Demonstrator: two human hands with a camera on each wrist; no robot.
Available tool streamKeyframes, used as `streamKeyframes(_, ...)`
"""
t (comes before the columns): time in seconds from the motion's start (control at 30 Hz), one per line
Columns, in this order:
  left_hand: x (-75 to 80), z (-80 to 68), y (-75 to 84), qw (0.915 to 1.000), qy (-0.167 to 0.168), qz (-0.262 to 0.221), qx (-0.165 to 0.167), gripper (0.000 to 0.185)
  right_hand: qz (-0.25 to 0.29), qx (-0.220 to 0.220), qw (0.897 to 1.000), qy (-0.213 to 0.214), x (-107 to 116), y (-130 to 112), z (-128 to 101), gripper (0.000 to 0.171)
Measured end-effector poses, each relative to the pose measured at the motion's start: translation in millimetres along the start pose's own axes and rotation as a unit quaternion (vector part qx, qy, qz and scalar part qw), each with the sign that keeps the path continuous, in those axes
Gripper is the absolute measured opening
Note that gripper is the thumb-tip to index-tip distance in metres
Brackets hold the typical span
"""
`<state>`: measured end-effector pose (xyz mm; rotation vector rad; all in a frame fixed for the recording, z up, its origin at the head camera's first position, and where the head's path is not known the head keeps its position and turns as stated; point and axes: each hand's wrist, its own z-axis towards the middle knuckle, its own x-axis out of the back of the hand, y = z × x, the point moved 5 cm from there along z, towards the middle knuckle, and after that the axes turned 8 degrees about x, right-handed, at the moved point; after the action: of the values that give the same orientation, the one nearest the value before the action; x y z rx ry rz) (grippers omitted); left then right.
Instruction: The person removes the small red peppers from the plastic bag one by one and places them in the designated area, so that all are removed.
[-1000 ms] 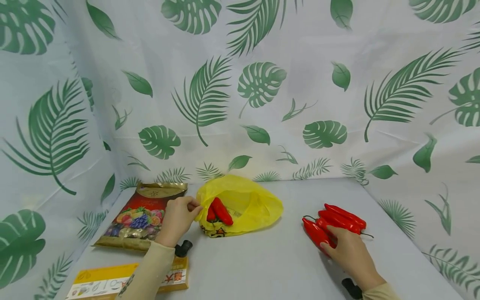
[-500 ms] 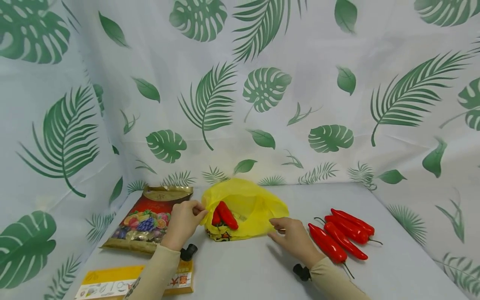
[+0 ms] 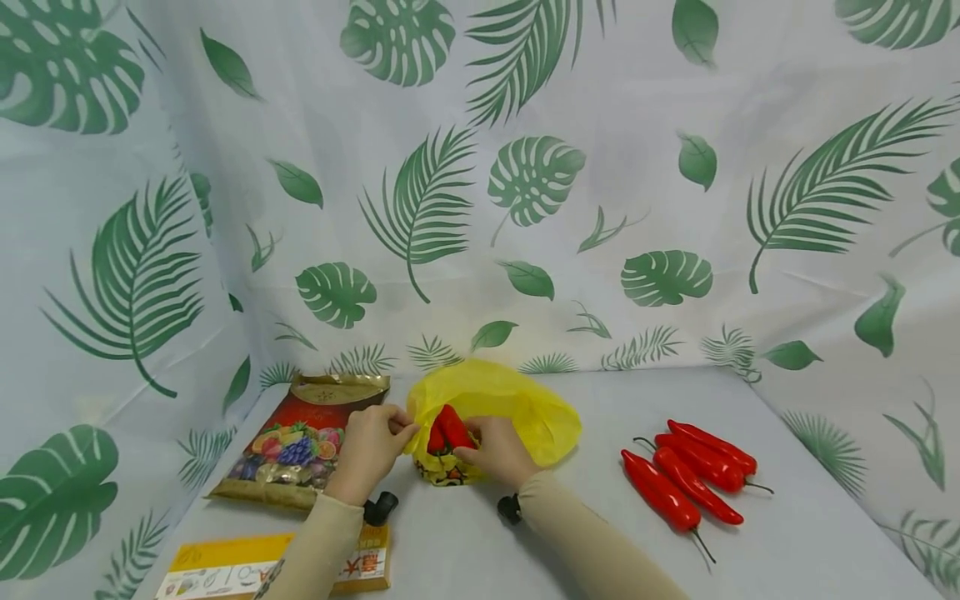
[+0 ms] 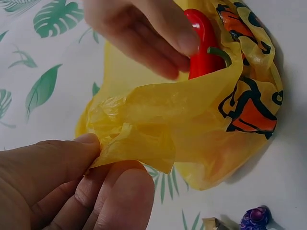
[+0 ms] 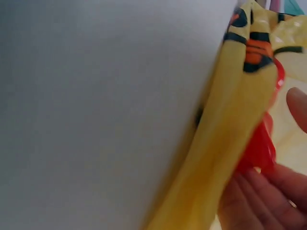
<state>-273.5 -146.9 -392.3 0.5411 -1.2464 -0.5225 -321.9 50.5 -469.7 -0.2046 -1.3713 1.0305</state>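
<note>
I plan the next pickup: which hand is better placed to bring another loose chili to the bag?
Probably the right hand: the loose chilies lie on its side, while the left hand pinches the yellow bag open.

My left hand (image 4: 62, 187) pinches the yellow bag (image 4: 192, 120) rim between thumb and fingers, holding the mouth open. My right hand (image 4: 144, 28) reaches in from above, fingers on a red chili (image 4: 204, 48) with a green stem inside the bag. Bag lies on the leaf-print tabletop (image 4: 43, 86).

Leaf-printed backdrop

A plain grey flat surface (image 3: 570, 533) is enclosed at back and sides by white cloth (image 3: 615, 108) printed with green leaves.
</note>
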Motion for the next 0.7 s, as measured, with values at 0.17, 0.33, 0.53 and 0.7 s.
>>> streamKeyframes(0.17, -3.9, -1.1, 0.2, 1.0, -0.005, -0.006, 0.0, 0.01, 0.002, -0.027, 1.0, 0.011, -10, -1, 8, 0.028)
streamKeyframes(0.33, -4.0, -0.7, 1.3, 1.0, -0.003, -0.006, -0.005, 0.01, 0.001, -0.049, 0.999, 0.02, -12, -4, 12, 0.023)
streamKeyframes(0.53, 0.4, -2.4, 0.5, 1.0, 0.001, -0.001, -0.006, 0.01, 0.011, -0.06, 0.998, 0.011, -12, -6, 14, 0.02)
streamKeyframes(0.7, -1.0, -1.9, 1.4, 1.0, 0.0, 0.006, -0.004, 0.011, 0.033, -0.075, 0.997, 0.012, -4, -4, 7, 0.024)
